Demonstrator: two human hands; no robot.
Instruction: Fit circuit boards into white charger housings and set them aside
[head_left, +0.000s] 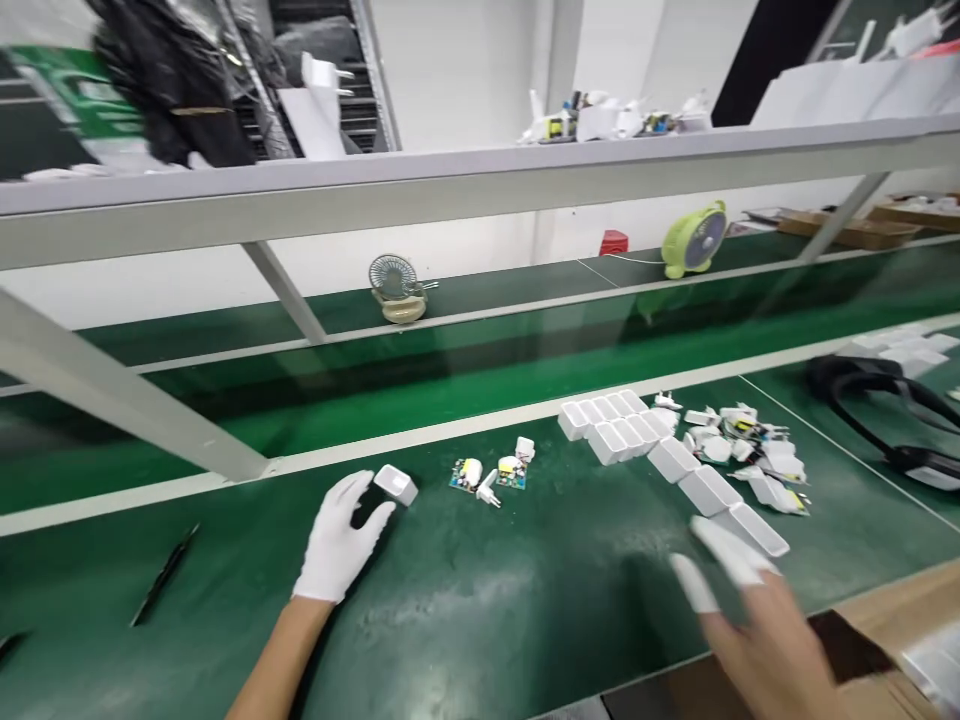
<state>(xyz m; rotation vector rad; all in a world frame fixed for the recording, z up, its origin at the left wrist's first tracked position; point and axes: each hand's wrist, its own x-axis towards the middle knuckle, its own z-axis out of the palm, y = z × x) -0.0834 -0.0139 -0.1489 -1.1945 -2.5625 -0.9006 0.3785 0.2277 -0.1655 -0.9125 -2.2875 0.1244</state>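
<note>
My left hand [341,540], in a white glove, rests on the green bench with its fingertips touching a small white charger shell [396,484]; the fingers are curved around a dark gap and hold nothing I can make out. My right hand [757,625], bare with white finger cots, hovers blurred at the lower right, fingers spread, just short of a row of white shells [705,488]. Between the hands lie two small circuit boards [491,473] and white plug parts.
A pile of charger parts [750,445] lies right of the shells. Black tweezers [165,575] lie at the left. A black strap [885,400] sits far right. Two small fans [396,287] [696,240] stand beyond the conveyor belt. A shelf beam [480,185] crosses overhead.
</note>
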